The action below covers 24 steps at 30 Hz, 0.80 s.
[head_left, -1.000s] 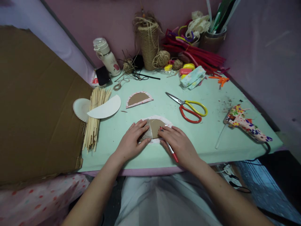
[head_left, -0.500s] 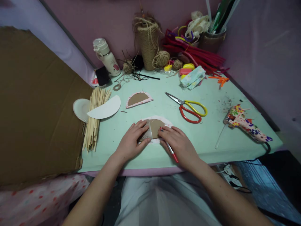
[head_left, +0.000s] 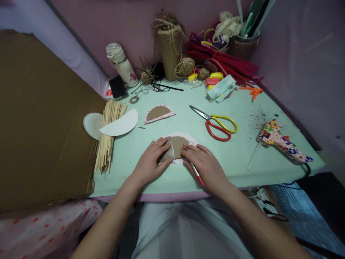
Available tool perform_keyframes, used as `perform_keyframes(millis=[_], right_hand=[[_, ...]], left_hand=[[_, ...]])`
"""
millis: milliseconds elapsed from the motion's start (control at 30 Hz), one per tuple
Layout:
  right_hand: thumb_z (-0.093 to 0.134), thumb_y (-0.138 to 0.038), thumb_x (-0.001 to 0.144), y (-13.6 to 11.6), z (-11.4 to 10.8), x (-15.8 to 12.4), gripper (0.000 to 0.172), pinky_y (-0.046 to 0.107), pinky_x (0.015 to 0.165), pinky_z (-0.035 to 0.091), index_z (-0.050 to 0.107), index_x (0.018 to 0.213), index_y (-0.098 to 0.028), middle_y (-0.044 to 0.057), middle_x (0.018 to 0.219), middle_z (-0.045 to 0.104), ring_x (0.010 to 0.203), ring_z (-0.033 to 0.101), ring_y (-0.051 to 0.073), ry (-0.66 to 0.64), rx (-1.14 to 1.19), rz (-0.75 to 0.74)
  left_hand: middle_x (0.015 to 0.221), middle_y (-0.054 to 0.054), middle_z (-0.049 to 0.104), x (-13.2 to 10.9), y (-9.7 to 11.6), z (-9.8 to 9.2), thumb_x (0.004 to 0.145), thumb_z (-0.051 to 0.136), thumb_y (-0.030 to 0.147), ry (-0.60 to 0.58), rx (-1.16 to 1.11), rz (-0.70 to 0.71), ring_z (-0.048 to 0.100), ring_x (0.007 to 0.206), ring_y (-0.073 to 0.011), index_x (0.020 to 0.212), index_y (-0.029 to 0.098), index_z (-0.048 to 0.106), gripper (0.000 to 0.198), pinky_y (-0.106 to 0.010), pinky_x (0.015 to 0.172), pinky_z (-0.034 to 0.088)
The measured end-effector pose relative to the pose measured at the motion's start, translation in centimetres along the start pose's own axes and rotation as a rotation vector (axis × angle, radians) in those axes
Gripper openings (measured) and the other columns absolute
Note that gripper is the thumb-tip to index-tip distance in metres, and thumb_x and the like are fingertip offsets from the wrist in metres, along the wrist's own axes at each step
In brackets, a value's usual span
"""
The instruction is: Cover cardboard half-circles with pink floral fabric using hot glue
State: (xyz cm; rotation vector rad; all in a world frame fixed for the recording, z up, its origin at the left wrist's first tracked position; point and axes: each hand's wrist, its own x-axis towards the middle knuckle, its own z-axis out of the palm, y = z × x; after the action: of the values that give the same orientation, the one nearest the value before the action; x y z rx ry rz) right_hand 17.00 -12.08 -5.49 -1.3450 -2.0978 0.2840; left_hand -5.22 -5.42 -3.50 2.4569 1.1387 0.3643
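At the table's near side lies a brown cardboard half-circle (head_left: 179,145) on a white piece of fabric or paper (head_left: 190,137), which shows round its edge. My left hand (head_left: 151,158) holds a clear plastic ruler with curved markings (head_left: 168,151) flat on the cardboard, thumb below and fingers above. The ruler's straight edge stands near the middle of the half-circle; its left part is under my fingers. My right hand (head_left: 206,163) rests on the right part of the cardboard with a red-and-silver pen (head_left: 198,173) in its fingers, the red tip pointing away from me.
Beyond the hands lies another cardboard half-circle with a pink edging (head_left: 159,114). Scissors (head_left: 215,124) and a flowered glue gun (head_left: 283,142) lie to the right. Wooden sticks (head_left: 107,144), a white paper half-circle (head_left: 121,124) and a large cardboard sheet (head_left: 45,126) are left. Twine (head_left: 169,50) stands behind.
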Motion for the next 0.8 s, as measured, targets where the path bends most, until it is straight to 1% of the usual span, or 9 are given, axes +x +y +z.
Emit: perform_keyframes(millis=[267, 400, 533, 600, 633, 733, 800], right_hand=[[0.049, -0.021, 0.097, 0.0, 0.1, -0.1, 0.026, 0.047, 0.107, 0.04, 0.058, 0.121, -0.018, 0.011, 0.124, 0.068, 0.125, 0.055, 0.024, -0.012, -0.013, 0.001], [0.049, -0.02, 0.096, 0.0, 0.1, -0.1, 0.026, 0.047, 0.107, 0.04, 0.058, 0.121, -0.02, 0.011, 0.125, 0.067, 0.126, 0.055, 0.023, -0.011, 0.002, 0.002], [0.048, -0.019, 0.097, -0.2, -0.2, 0.0, 0.026, 0.049, 0.107, 0.039, 0.057, 0.121, -0.02, 0.01, 0.121, 0.069, 0.123, 0.056, 0.024, 0.002, 0.034, 0.004], [0.048, -0.019, 0.097, -0.3, -0.5, 0.1, 0.026, 0.049, 0.106, 0.038, 0.056, 0.121, -0.021, 0.009, 0.117, 0.069, 0.118, 0.059, 0.024, 0.044, 0.074, 0.009], [0.048, -0.019, 0.096, -0.4, -0.7, 0.2, 0.026, 0.049, 0.103, 0.04, 0.057, 0.121, -0.021, 0.01, 0.115, 0.069, 0.112, 0.061, 0.024, 0.083, 0.092, 0.019], [0.048, -0.023, 0.095, -0.9, -1.5, 1.0, 0.025, 0.043, 0.086, 0.047, 0.061, 0.116, -0.021, 0.01, 0.099, 0.067, 0.093, 0.063, 0.023, 0.219, 0.142, 0.078], [0.047, -0.024, 0.095, -1.2, -1.8, 2.1, 0.022, 0.039, 0.079, 0.048, 0.065, 0.107, -0.021, 0.008, 0.09, 0.065, 0.086, 0.062, 0.022, 0.268, 0.235, 0.125]], left_hand=[[0.15, -0.012, 0.045, 0.0, -0.1, 0.1, 0.091, 0.053, 0.043, -0.012, 0.011, -0.006, 0.035, 0.142, -0.0257, 0.134, 0.018, 0.052, 0.049, -0.052, 0.117, 0.027], [0.15, -0.012, 0.045, 0.0, -0.1, 0.1, 0.091, 0.053, 0.042, -0.006, 0.002, -0.007, 0.036, 0.142, -0.0267, 0.135, 0.021, 0.051, 0.049, -0.053, 0.116, 0.028], [0.15, -0.012, 0.045, -0.1, 0.0, 0.0, 0.091, 0.053, 0.043, -0.004, 0.001, -0.008, 0.036, 0.142, -0.0271, 0.136, 0.022, 0.051, 0.049, -0.054, 0.115, 0.029], [0.15, -0.011, 0.044, -0.1, 0.1, 0.0, 0.091, 0.053, 0.042, -0.005, 0.002, -0.01, 0.036, 0.142, -0.0268, 0.136, 0.022, 0.05, 0.05, -0.054, 0.115, 0.029], [0.15, -0.011, 0.044, -0.1, 0.1, 0.0, 0.091, 0.054, 0.042, -0.004, 0.001, -0.01, 0.036, 0.142, -0.0267, 0.136, 0.022, 0.05, 0.049, -0.054, 0.116, 0.028], [0.151, -0.011, 0.043, -0.1, 0.2, -0.1, 0.091, 0.054, 0.041, -0.006, 0.005, -0.014, 0.036, 0.142, -0.0262, 0.136, 0.022, 0.051, 0.049, -0.053, 0.116, 0.028], [0.151, -0.011, 0.043, 0.0, 0.3, -0.1, 0.091, 0.053, 0.042, -0.014, 0.009, -0.019, 0.035, 0.142, -0.0259, 0.136, 0.021, 0.05, 0.05, -0.053, 0.116, 0.028]])
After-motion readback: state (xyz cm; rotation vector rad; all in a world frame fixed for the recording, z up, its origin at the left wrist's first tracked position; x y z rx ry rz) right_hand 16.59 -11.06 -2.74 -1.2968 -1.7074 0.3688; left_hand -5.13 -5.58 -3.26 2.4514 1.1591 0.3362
